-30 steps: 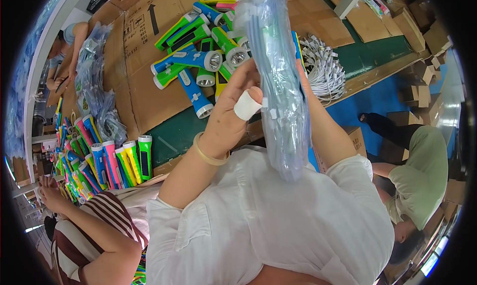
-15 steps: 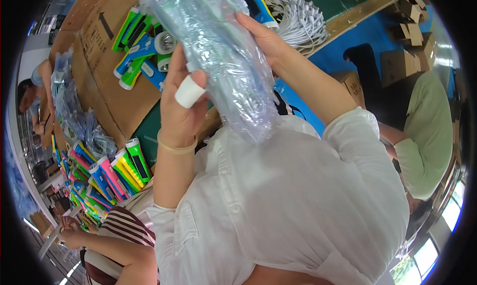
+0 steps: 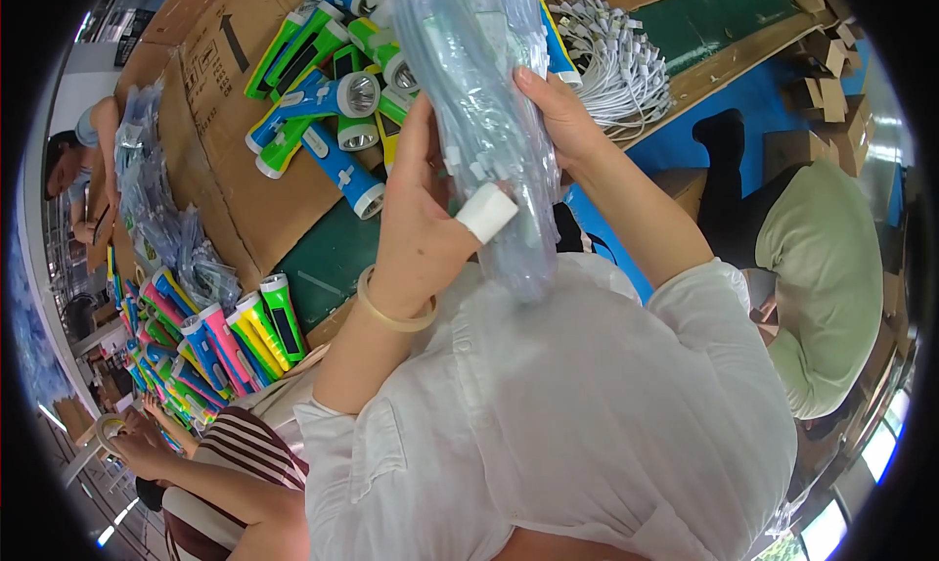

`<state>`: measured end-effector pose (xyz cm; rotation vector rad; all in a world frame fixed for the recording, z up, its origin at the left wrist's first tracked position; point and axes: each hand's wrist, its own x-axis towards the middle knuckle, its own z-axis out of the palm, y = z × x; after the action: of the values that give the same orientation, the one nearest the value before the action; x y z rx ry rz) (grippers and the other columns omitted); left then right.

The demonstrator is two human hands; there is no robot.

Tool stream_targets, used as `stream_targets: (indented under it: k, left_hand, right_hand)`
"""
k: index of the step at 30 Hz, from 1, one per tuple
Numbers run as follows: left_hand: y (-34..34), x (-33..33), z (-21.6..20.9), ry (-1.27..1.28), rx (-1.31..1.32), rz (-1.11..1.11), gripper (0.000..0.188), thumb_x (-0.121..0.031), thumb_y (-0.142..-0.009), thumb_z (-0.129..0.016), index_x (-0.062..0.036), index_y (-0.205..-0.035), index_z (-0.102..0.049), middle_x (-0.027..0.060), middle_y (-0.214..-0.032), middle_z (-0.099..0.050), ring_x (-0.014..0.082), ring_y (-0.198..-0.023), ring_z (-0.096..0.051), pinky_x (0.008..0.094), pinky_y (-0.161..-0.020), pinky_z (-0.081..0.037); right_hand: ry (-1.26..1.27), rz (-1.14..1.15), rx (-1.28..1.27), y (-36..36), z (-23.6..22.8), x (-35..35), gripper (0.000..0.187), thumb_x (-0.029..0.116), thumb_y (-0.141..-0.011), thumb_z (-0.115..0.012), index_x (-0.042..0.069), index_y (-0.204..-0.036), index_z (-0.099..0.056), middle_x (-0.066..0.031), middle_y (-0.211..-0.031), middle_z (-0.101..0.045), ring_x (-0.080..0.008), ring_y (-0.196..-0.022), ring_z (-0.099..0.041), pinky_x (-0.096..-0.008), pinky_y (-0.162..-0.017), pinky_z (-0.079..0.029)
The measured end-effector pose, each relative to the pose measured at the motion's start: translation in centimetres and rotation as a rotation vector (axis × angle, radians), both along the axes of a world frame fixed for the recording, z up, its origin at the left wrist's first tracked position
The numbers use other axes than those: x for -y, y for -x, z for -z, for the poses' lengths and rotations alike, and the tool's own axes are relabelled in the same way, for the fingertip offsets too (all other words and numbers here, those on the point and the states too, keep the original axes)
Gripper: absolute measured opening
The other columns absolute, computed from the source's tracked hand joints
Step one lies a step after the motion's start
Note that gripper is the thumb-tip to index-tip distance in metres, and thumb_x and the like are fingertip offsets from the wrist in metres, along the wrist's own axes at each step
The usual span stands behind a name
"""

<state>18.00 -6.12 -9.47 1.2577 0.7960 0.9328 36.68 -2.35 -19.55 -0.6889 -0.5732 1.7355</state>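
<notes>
Flanking a bundle of clear plastic packets (image 3: 484,111), the left hand (image 3: 419,219) and right hand (image 3: 567,121) hold it aloft in a part-curled grip, neither clearly nearer, its long axis pointing away from the white shirt (image 3: 567,395). Flashlights (image 3: 340,170) crowd the surface (image 3: 318,279) beyond the left hand, white cables (image 3: 631,87) beyond the right; nothing visibly obstructs.
</notes>
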Motion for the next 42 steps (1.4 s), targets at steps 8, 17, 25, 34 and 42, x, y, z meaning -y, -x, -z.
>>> stream_targets:
  k: [8, 17, 25, 34, 42]
  left_hand:
    - [0.5, 0.3, -1.0, -0.028, -0.104, 0.0, 0.096, -0.003, -0.077, -0.078, 0.0026, -0.155, -0.023, 0.0155, -0.143, -0.047, 0.0242, -0.13, -0.05, 0.0361, -0.105, -0.045]
    - [2.3, 0.5, 0.3, 0.167, 0.227, -0.11, 0.082, -0.001, -0.089, -0.061, 0.006, -0.157, -0.016, 0.0149, -0.147, -0.044, 0.0224, -0.133, -0.048, 0.0341, -0.111, -0.038]
    - [2.8, 1.5, 1.0, -0.065, 0.201, -0.341, 0.06, -0.001, -0.095, -0.06, -0.0039, -0.151, -0.037, 0.0132, -0.145, -0.047, 0.0209, -0.13, -0.049, 0.0353, -0.111, -0.038]
    - [5.0, 2.0, 1.3, -0.089, 0.041, -0.321, 0.03, -0.005, -0.087, -0.075, -0.0003, -0.115, -0.068, 0.0185, -0.145, -0.048, 0.0243, -0.124, -0.055, 0.0359, -0.105, -0.043]
    - [6.4, 1.3, 0.2, -0.003, -0.146, -0.211, 0.026, -0.003, -0.079, -0.078, 0.003, -0.104, -0.071, 0.0192, -0.144, -0.049, 0.0251, -0.123, -0.057, 0.0345, -0.103, -0.044]
  right_hand:
    - [0.098, -0.151, -0.299, 3.0, 2.0, 0.0, 0.059, 0.047, -0.099, -0.059, 0.001, -0.136, -0.053, -0.0145, -0.125, -0.066, -0.0243, -0.109, -0.068, -0.0407, -0.097, -0.055]
    - [0.054, 0.037, 0.097, 2.8, -0.5, -0.7, 0.055, 0.036, -0.094, -0.07, -0.003, -0.13, -0.055, -0.0127, -0.115, -0.067, -0.0201, -0.1, -0.068, -0.0357, -0.086, -0.057]
    - [0.061, 0.121, 0.024, 4.4, -1.9, -0.7, 0.061, 0.037, -0.092, -0.073, -0.003, -0.134, -0.052, -0.0132, -0.122, -0.064, -0.0212, -0.108, -0.065, -0.0363, -0.091, -0.055]
    - [-0.063, 0.163, 0.192, 4.1, -2.0, -0.7, 0.061, 0.038, -0.093, -0.071, -0.002, -0.134, -0.051, -0.0139, -0.122, -0.065, -0.0222, -0.106, -0.067, -0.0367, -0.088, -0.057]
    - [-0.084, 0.26, 0.343, 3.7, -2.6, -0.5, 0.06, 0.026, -0.087, -0.081, -0.002, -0.133, -0.053, -0.0113, -0.121, -0.065, -0.0181, -0.107, -0.063, -0.0317, -0.092, -0.051]
